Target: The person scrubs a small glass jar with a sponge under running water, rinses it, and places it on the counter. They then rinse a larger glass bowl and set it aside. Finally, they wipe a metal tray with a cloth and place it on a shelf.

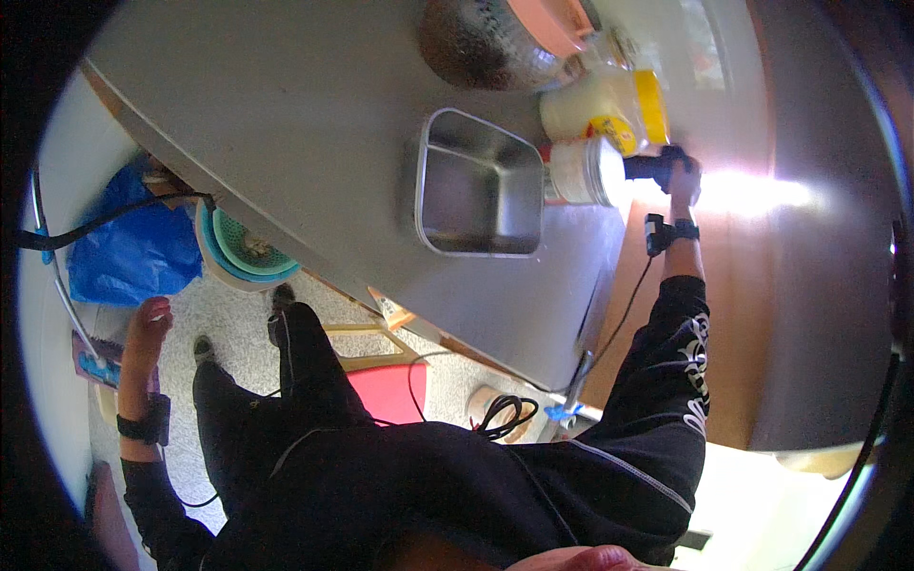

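Note:
My right hand [685, 182] is stretched out at the far side of the counter, closed around a dark object [653, 165] whose exact kind I cannot tell. Beside it lie or stand a white-lidded jar [582, 171] and a clear plastic jar with a yellow lid [596, 110]. An open rectangular metal container [482, 189] rests on the grey counter, touching or close to the white-lidded jar. Away from the counter, my left hand [151, 321] hangs low at the left with its fingers curled; whether it holds anything is not clear. Both wrists wear black straps.
A large jar with a pink lid [550, 25] stands at the back. The counter's edge [235, 214] runs diagonally before me. Below are nested basins [250, 246], a blue plastic bag [136, 235] and a red stool seat [389, 392]. A cable hangs from my right wrist.

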